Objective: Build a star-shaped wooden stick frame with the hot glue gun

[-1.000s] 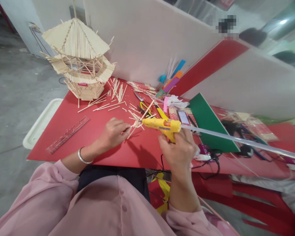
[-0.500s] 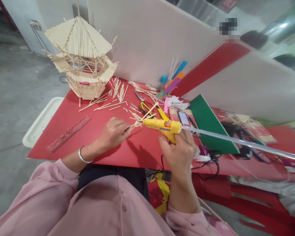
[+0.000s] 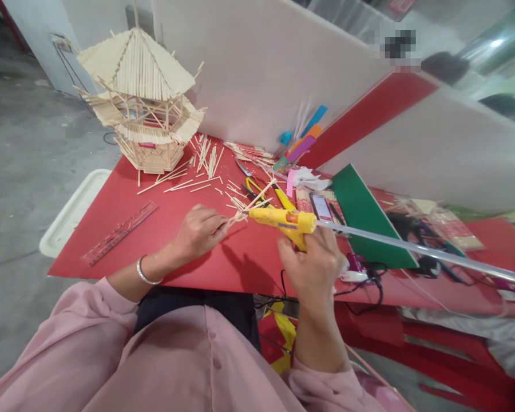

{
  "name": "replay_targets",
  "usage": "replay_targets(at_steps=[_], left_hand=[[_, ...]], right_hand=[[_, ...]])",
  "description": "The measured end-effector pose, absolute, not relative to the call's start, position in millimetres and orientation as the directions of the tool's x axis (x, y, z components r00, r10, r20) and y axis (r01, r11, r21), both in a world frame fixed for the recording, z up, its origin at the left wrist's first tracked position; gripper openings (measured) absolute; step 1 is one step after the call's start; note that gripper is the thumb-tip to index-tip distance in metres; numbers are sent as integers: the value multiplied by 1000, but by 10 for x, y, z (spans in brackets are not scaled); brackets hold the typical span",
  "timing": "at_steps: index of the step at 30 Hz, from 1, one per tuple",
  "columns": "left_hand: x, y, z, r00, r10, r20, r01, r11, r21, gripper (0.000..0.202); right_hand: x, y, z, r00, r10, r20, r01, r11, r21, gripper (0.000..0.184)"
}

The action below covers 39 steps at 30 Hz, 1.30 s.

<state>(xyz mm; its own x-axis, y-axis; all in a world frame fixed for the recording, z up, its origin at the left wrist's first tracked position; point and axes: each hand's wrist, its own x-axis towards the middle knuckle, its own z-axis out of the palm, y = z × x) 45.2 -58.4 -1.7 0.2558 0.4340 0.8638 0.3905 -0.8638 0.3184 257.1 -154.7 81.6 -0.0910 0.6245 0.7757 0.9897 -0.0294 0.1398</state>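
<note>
Clear ruler (image 3: 120, 233) lies flat on red table (image 3: 167, 213), left side; stick pagoda (image 3: 139, 74) stands upright behind it. L. hand (image 3: 201, 232), w/ fingertips pinched narrow, holds small stick frame (image 3: 239, 217) over table, front of loose sticks (image 3: 210, 161) & scissors (image 3: 253, 186). Yellow glue gun (image 3: 281, 218) points left, nozzle at frame's joint (contact unclear). R. hand (image 3: 313, 257) wraps gun's handle; trigger finger hidden. Far R.: green board (image 3: 369, 220), tilted.

Got a red counter (image 3: 171, 213) with a stick pagoda (image 3: 142, 74) at the back left. Also got a clear ruler (image 3: 121, 233), loose sticks (image 3: 203, 151) and yellow-handled scissors (image 3: 249, 181).
</note>
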Motion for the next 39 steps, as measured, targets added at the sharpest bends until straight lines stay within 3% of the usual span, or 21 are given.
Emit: replay_targets(at_steps=[13, 21, 29, 39], left_hand=[[449, -587, 2, 256, 512, 820, 402, -828, 391, 23], [455, -612, 75, 223, 630, 744, 310, -769, 559, 17], [460, -655, 127, 179, 810, 559, 188, -586, 788, 16], [432, -634, 188, 192, 950, 247, 18, -256, 967, 16]], right_hand=[[2573, -1552, 806, -102, 607, 788, 989, -25, 148, 6], [2556, -1539, 791, -94, 607, 789, 990, -25, 138, 6], [2557, -1526, 722, -66, 604, 794, 991, -53, 122, 6], [2577, -1533, 696, -15, 624, 781, 996, -63, 69, 5]])
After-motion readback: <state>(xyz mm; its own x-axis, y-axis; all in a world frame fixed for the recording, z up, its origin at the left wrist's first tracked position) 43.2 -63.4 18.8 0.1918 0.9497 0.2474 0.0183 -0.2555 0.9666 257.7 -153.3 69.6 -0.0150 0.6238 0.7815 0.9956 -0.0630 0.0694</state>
